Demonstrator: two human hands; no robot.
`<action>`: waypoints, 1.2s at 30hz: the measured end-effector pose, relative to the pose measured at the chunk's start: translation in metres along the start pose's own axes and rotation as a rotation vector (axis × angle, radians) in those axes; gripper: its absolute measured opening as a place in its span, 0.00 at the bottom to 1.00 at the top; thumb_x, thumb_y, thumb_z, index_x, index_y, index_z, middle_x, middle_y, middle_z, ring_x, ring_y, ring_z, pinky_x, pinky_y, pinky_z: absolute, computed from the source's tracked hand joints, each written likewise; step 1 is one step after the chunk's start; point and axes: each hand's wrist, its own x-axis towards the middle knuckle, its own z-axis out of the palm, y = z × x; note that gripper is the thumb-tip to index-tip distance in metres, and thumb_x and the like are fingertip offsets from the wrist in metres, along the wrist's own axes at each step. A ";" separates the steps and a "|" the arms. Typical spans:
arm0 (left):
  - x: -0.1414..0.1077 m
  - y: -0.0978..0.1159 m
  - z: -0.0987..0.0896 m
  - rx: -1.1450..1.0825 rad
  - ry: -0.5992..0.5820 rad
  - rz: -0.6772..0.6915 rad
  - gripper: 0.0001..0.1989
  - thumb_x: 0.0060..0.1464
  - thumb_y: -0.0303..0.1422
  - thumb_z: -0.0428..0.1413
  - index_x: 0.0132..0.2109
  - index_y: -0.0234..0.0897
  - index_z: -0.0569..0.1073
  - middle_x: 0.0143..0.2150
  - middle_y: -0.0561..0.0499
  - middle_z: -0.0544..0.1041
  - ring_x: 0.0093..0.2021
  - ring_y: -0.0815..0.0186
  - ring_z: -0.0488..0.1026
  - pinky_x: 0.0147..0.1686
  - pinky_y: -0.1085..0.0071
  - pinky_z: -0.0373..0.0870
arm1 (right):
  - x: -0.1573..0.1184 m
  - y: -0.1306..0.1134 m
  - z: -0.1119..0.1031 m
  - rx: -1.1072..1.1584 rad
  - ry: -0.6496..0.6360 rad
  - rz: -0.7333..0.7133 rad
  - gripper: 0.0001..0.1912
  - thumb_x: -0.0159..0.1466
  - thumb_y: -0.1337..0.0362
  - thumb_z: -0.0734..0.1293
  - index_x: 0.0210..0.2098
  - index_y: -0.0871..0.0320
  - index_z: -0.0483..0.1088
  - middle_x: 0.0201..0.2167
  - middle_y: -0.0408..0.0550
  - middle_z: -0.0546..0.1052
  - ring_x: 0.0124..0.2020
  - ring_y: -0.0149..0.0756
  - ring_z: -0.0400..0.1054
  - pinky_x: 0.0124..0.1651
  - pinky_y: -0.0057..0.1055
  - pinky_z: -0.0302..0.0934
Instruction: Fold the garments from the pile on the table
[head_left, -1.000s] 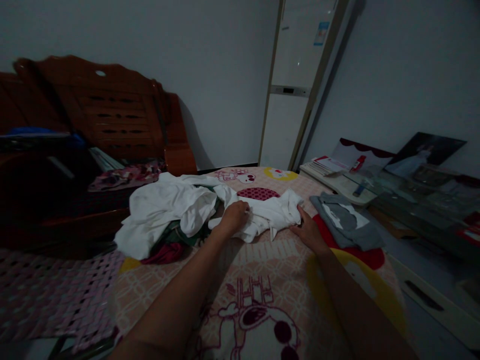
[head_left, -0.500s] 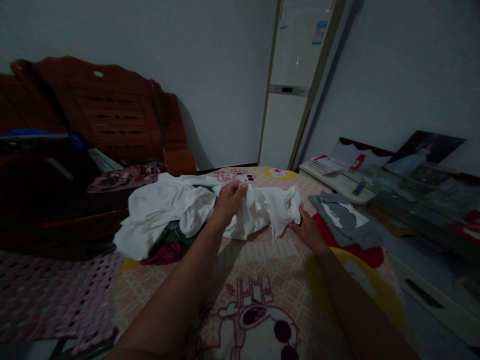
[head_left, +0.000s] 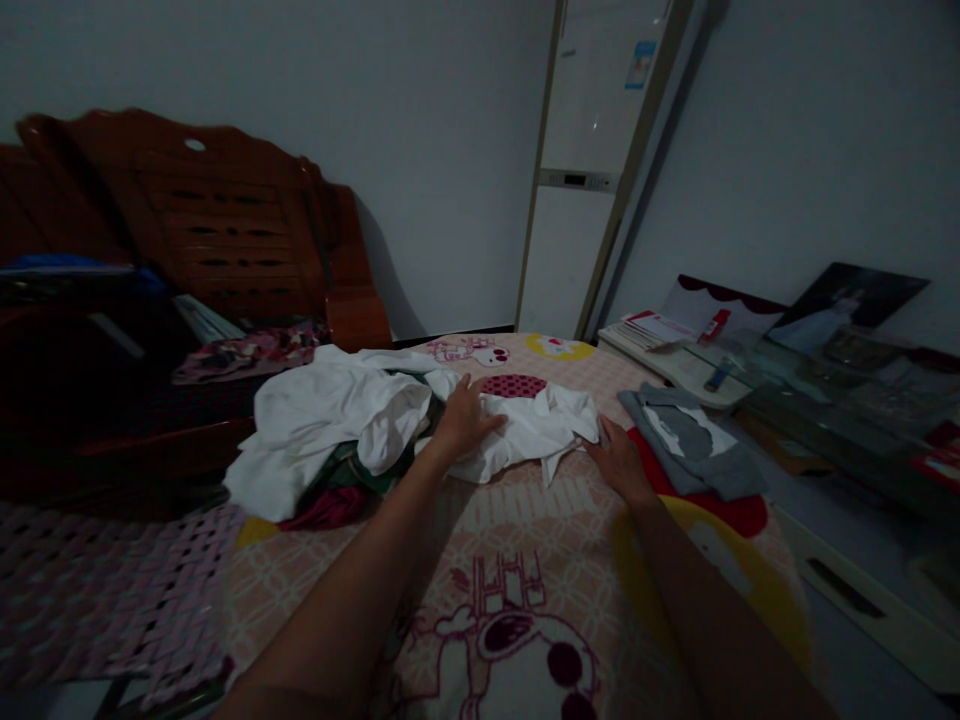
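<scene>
A white garment (head_left: pixel 529 432) lies crumpled on the patterned tablecloth (head_left: pixel 525 520). My left hand (head_left: pixel 466 420) rests at its left end, fingers apart, thumb over the cloth. At the right end my right hand (head_left: pixel 616 458) has its fingers closed on the garment's edge. Left of my left hand is a heap of white clothes (head_left: pixel 322 410), with dark green cloth (head_left: pixel 346 468) and maroon cloth (head_left: pixel 330 508) under it. A folded grey garment (head_left: pixel 686 440) with a white print lies to the right of my right hand.
A wooden chair (head_left: pixel 225 220) with clothes on its seat stands at the back left. A woven pink seat (head_left: pixel 112 590) is at the lower left. Papers (head_left: pixel 649 330) and a glass-topped cabinet (head_left: pixel 810 385) are on the right, beyond the table.
My left hand has opened and let go of the raised cloth. The white garment has dropped flatter, uncovering a maroon dotted patch of tablecloth behind it. My right hand has barely moved.
</scene>
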 end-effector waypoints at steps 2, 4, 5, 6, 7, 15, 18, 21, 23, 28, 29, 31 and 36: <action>-0.007 0.011 0.002 0.145 -0.198 0.059 0.40 0.42 0.40 0.67 0.62 0.36 0.66 0.70 0.35 0.56 0.70 0.45 0.51 0.65 0.53 0.53 | 0.000 0.000 0.000 0.001 -0.006 0.006 0.24 0.61 0.57 0.65 0.55 0.58 0.69 0.52 0.60 0.75 0.55 0.50 0.68 0.57 0.46 0.61; -0.016 0.022 0.009 0.251 -0.344 0.067 0.43 0.41 0.41 0.69 0.64 0.40 0.64 0.72 0.37 0.52 0.70 0.43 0.50 0.64 0.50 0.55 | -0.001 0.002 0.000 -0.005 -0.011 0.012 0.23 0.61 0.56 0.65 0.54 0.59 0.69 0.52 0.60 0.75 0.54 0.50 0.68 0.57 0.46 0.61; -0.020 0.027 0.013 0.297 -0.375 0.058 0.44 0.41 0.41 0.69 0.64 0.41 0.64 0.72 0.37 0.52 0.70 0.43 0.50 0.62 0.49 0.57 | -0.001 0.003 0.000 -0.012 -0.017 0.015 0.23 0.60 0.56 0.65 0.53 0.59 0.70 0.51 0.60 0.75 0.54 0.50 0.68 0.57 0.46 0.61; -0.024 0.031 0.018 0.341 -0.377 0.048 0.42 0.42 0.41 0.68 0.64 0.42 0.63 0.72 0.38 0.52 0.70 0.42 0.51 0.61 0.48 0.59 | 0.000 0.004 0.001 -0.022 -0.028 0.015 0.23 0.60 0.56 0.65 0.52 0.60 0.70 0.51 0.61 0.75 0.53 0.50 0.68 0.57 0.46 0.61; -0.028 0.034 0.023 0.379 -0.355 0.042 0.39 0.45 0.40 0.66 0.63 0.42 0.64 0.71 0.38 0.55 0.68 0.43 0.53 0.59 0.48 0.61 | 0.000 0.004 0.001 -0.032 -0.043 0.013 0.22 0.60 0.56 0.65 0.51 0.60 0.70 0.51 0.61 0.75 0.53 0.50 0.68 0.57 0.46 0.60; -0.025 0.020 0.039 0.447 -0.185 0.029 0.17 0.61 0.26 0.46 0.55 0.35 0.72 0.49 0.41 0.77 0.54 0.56 0.69 0.50 0.63 0.67 | -0.001 -0.008 -0.003 -0.024 -0.127 -0.010 0.19 0.62 0.54 0.63 0.46 0.60 0.72 0.43 0.56 0.77 0.44 0.46 0.70 0.50 0.41 0.62; -0.025 0.018 0.037 0.408 -0.182 0.043 0.17 0.60 0.30 0.51 0.56 0.36 0.71 0.54 0.43 0.75 0.54 0.56 0.68 0.51 0.64 0.66 | -0.002 -0.011 -0.005 -0.021 -0.145 -0.013 0.19 0.62 0.55 0.63 0.46 0.60 0.72 0.39 0.53 0.77 0.40 0.44 0.69 0.46 0.38 0.63; -0.028 0.026 0.035 0.409 -0.245 0.075 0.26 0.53 0.39 0.60 0.58 0.39 0.69 0.57 0.43 0.72 0.57 0.51 0.66 0.52 0.60 0.66 | -0.001 -0.012 -0.007 -0.022 -0.156 -0.013 0.19 0.62 0.55 0.63 0.46 0.60 0.73 0.38 0.52 0.77 0.38 0.43 0.69 0.43 0.37 0.63; -0.030 0.033 0.035 0.426 -0.278 0.061 0.28 0.51 0.38 0.61 0.58 0.39 0.69 0.56 0.42 0.73 0.57 0.49 0.66 0.51 0.59 0.67 | -0.001 -0.013 -0.007 -0.013 -0.161 -0.020 0.20 0.62 0.54 0.63 0.46 0.60 0.73 0.39 0.53 0.78 0.38 0.43 0.69 0.44 0.37 0.63; -0.030 0.032 0.038 0.409 -0.255 0.077 0.23 0.52 0.27 0.55 0.57 0.35 0.71 0.51 0.40 0.75 0.53 0.52 0.69 0.50 0.61 0.67 | -0.002 -0.012 -0.006 0.061 -0.136 -0.008 0.23 0.61 0.52 0.65 0.50 0.59 0.72 0.47 0.56 0.78 0.47 0.47 0.71 0.52 0.43 0.63; -0.029 0.030 0.038 0.396 -0.235 0.083 0.24 0.52 0.25 0.54 0.57 0.34 0.72 0.51 0.40 0.76 0.52 0.52 0.70 0.51 0.61 0.67 | -0.002 -0.011 -0.005 0.085 -0.116 0.010 0.25 0.60 0.52 0.66 0.52 0.59 0.72 0.50 0.57 0.77 0.51 0.49 0.70 0.55 0.46 0.62; -0.026 0.025 0.037 0.337 -0.200 0.083 0.24 0.52 0.24 0.53 0.57 0.34 0.73 0.51 0.40 0.76 0.52 0.52 0.71 0.52 0.61 0.66 | -0.001 -0.008 -0.003 0.149 -0.069 0.056 0.29 0.57 0.52 0.68 0.55 0.58 0.71 0.55 0.57 0.75 0.56 0.50 0.68 0.59 0.49 0.59; -0.013 0.023 0.024 -0.132 -0.195 -0.014 0.16 0.46 0.27 0.57 0.44 0.35 0.80 0.43 0.45 0.81 0.46 0.53 0.76 0.49 0.62 0.69 | 0.001 -0.010 0.000 0.462 -0.053 0.160 0.38 0.55 0.51 0.71 0.62 0.58 0.65 0.60 0.56 0.71 0.60 0.48 0.67 0.62 0.48 0.60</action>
